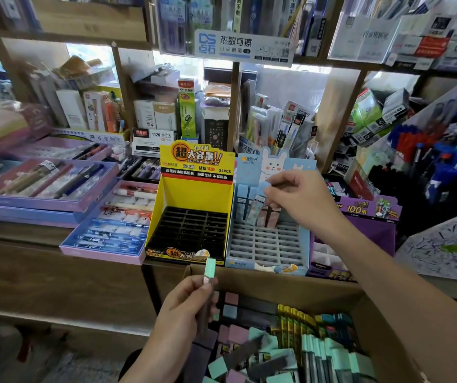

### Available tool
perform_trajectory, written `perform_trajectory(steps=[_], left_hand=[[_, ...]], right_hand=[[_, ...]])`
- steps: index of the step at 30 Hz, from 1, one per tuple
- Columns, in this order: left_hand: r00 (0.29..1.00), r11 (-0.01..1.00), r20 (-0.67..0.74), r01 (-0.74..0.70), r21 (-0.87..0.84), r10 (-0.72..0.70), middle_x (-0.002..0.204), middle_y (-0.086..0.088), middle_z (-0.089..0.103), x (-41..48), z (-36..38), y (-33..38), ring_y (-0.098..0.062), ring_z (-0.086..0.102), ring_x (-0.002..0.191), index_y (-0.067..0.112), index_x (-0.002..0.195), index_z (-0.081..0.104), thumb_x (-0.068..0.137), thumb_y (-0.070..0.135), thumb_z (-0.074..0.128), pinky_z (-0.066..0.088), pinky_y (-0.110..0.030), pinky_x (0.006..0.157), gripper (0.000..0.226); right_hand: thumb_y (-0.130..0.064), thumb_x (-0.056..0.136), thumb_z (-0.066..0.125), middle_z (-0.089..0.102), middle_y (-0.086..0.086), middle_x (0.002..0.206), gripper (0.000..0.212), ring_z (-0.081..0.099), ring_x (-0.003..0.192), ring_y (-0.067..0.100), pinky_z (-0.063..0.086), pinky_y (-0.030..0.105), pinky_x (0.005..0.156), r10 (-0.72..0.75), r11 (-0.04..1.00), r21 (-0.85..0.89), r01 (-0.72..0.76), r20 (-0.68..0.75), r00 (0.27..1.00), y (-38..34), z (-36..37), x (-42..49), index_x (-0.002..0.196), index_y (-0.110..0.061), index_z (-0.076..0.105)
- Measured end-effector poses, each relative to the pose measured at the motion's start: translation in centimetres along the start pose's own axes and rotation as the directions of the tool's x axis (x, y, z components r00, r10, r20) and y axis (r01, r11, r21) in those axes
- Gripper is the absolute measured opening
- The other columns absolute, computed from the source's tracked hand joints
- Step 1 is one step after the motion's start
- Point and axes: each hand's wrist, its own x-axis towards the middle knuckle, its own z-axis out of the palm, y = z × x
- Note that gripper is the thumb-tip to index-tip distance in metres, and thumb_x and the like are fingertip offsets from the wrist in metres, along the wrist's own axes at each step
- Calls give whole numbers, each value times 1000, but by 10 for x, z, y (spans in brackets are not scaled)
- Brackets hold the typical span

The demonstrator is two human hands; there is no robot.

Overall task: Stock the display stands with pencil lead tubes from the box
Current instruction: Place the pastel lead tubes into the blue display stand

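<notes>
Slots (pixel 263 243) at the blue stand (pixel 238 263) front gape; right hand (pixel 302 200) pinches tube (pixel 264 186).

Box (pixel 277 283) before stands (pixel 194 194) (side by side)

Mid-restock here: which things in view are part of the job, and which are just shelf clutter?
Job:
cardboard box of tubes
green-capped tube, held in left hand
blue-capped tube, pinched by right hand
yellow stand
blue stand

Lying about:
purple pen trays
blue pens
shelf boxes
</notes>
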Motion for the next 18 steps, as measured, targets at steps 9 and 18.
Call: perform_trajectory(steps=[9,18], left_hand=[[995,985,27,-102,139,99,73,-4,57,0,-6,-4,-19,57,68,18,91,72,71,45,80,46,-31,68,34],[993,983,22,-120,142,118,74,-4,55,1,-6,-5,-19,56,68,18,92,72,79,37,77,46,-30,67,23]], right_hand=[[-5,89,73,73,7,86,15,73,77,27,64,41,80,-125,977,-174,120,-21,992,3,16,27,96,-19,74],[-8,89,74,68,-4,78,11,68,74,13,61,33,81,-111,940,-322,116,35,993,4,24,36,99,-11,77]])
